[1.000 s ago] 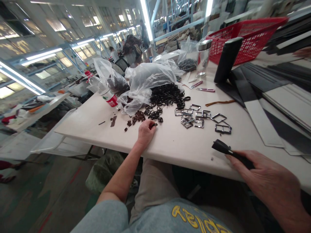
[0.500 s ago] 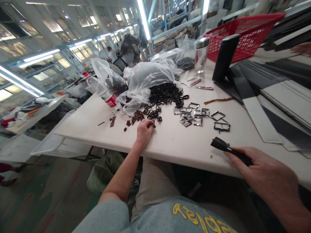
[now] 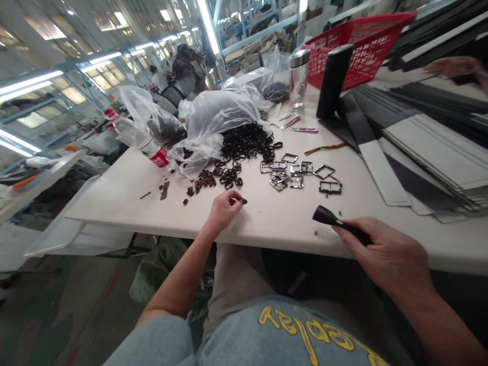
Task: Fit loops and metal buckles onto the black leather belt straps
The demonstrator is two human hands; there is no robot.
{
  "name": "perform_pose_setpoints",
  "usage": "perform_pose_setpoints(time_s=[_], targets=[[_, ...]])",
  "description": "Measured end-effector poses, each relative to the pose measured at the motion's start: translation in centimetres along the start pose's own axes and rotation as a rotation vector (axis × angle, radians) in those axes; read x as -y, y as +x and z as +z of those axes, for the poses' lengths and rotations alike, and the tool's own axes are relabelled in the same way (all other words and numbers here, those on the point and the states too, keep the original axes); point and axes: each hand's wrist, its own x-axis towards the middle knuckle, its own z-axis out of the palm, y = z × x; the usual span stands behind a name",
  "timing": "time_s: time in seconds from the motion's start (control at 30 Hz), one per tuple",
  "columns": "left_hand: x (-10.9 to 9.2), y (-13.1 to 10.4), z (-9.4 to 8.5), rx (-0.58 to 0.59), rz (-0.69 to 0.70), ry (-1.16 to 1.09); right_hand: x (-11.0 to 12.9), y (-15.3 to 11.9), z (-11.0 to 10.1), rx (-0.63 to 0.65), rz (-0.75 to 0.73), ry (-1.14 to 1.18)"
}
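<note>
Between the thumb and fingertips of my left hand (image 3: pixel 224 212) is a small black loop (image 3: pixel 243 201), held just over the table near its front edge. My right hand (image 3: pixel 391 249) is closed around a black strap (image 3: pixel 327 216), whose wide end points left above the table. Beyond the left hand lie a few black loops (image 3: pixel 230 175), a cluster of small brown loops (image 3: pixel 205 180) and a larger heap of black loops (image 3: pixel 247 141). Several metal buckles (image 3: pixel 296 182) are spread between and behind my hands.
Clear plastic bags (image 3: pixel 213 114) and a bottle with a red label (image 3: pixel 158 156) stand at the back left. Behind are a glass flask (image 3: pixel 298 81), a black upright case (image 3: pixel 334 81) and a red basket (image 3: pixel 366 46). Strips (image 3: pixel 430 145) are stacked right, near another person's hand (image 3: pixel 453 67).
My left hand has drawn away from the loops, slightly right and nearer me, with the small black loop in its fingertips. The right hand still holds the strap. The view has shifted right.
</note>
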Motion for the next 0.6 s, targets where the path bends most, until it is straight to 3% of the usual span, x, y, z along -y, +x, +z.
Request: perform_pose_setpoints(time_s=[0.13, 0.3, 0.43, 0.6], targets=[[-3.2, -1.1, 3.1, 0.172, -0.125, -0.442, 2.8, -0.4, -1.0, 0.191, -0.034, 0.289], [-6.5, -3.1, 5.9, 0.259, -0.063, -0.524, 4.7, -0.2, -1.5, 0.343, 0.024, 0.482], [-7.0, -4.1, 6.7, 0.296, 0.005, -0.49, 4.3, -0.1, -1.1, 0.335, 0.088, 0.5], [-7.2, -4.4, 6.1, 0.437, -0.063, -0.619, 3.8, -0.4, -0.7, 0.299, 0.129, 0.532]])
